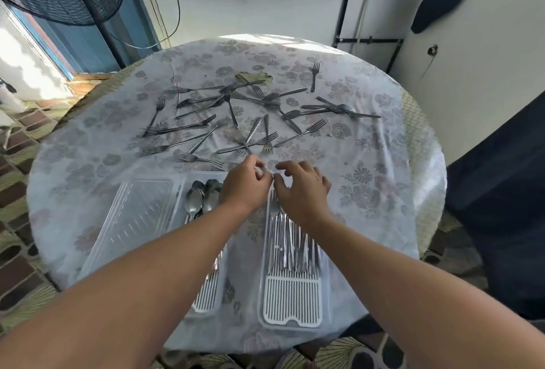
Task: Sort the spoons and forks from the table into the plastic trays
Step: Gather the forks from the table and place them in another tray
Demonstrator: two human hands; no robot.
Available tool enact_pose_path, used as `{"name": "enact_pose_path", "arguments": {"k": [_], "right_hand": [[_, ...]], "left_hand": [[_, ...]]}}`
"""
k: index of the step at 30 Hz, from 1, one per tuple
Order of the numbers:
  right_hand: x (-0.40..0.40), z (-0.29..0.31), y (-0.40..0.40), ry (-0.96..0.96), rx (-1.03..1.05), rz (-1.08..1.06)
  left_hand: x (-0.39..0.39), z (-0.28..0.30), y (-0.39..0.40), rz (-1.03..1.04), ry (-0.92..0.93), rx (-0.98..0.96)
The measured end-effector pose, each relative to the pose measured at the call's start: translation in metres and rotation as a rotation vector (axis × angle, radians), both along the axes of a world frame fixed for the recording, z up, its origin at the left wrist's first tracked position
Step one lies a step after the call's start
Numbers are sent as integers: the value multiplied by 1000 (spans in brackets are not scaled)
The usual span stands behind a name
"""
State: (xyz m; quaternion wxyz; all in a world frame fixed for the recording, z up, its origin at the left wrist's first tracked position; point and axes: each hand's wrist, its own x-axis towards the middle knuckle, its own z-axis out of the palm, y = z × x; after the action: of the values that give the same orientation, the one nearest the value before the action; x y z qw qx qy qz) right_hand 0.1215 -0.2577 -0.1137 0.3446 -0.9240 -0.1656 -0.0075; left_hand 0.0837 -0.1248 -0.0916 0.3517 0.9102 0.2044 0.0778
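While the left hand (246, 184) pinches what may be a fork and the right hand (303, 188) hovers spread, handles crossing just beyond the pinch could snag, dragging neighbouring forks (244, 120).

Left arm: bare, stretched forward from the lower left.
Left grip (246, 184): fingers curled in, fingertips pinched together, knuckles up.
Right arm: bare, stretched forward from the lower right.
Right grip (303, 188): palm down, fingers (287, 165) bent and spread, just beside the left grip, fingertips nearly met.
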Motion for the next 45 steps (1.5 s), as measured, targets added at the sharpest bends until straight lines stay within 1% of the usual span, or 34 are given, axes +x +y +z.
{"name": "enact_pose_path", "arguments": {"k": [3, 8, 14, 19, 22, 24, 27, 29, 32, 34, 38, 39, 41, 43, 45], "right_hand": [[3, 5, 26, 84, 120, -71], [1, 3, 76, 153, 188, -137], [3, 12, 128, 212, 145, -190], [15, 10, 152, 258, 6, -188], [30, 6, 151, 302, -57, -212], [39, -2, 147, 352, -146, -199], [52, -17, 145, 375, -318, -168], [59, -26, 145, 406, -386, -176], [65, -30, 142, 378, -478, -163], [70, -31, 138, 337, -519, -151], [78, -30, 136, 358, -573, -59], [79, -32, 136, 369, -559, -38], [82, -34, 136, 406, -435, -26], [85, -32, 139, 429, -286, -31], [84, -25, 148, 404, -188, -59]], "left_hand": [[5, 2, 21, -23, -11, 8], [7, 3, 81, -103, -20, 17], [21, 0, 158, -251, 6, 121], [36, -15, 190, -427, 133, 393], [50, -27, 199, -446, 276, 406], [55, -34, 203, -445, 381, 400], [57, -45, 209, -424, 445, 417], [56, -49, 215, -389, 444, 483], [57, -55, 227, -382, 348, 621], [58, -58, 231, -372, 298, 631], [57, -63, 224, -374, 251, 685], [57, -64, 221, -367, 246, 691], [59, -65, 217, -345, 267, 701], [63, -67, 218, -340, 328, 702], [67, -68, 224, -358, 396, 677]]}}
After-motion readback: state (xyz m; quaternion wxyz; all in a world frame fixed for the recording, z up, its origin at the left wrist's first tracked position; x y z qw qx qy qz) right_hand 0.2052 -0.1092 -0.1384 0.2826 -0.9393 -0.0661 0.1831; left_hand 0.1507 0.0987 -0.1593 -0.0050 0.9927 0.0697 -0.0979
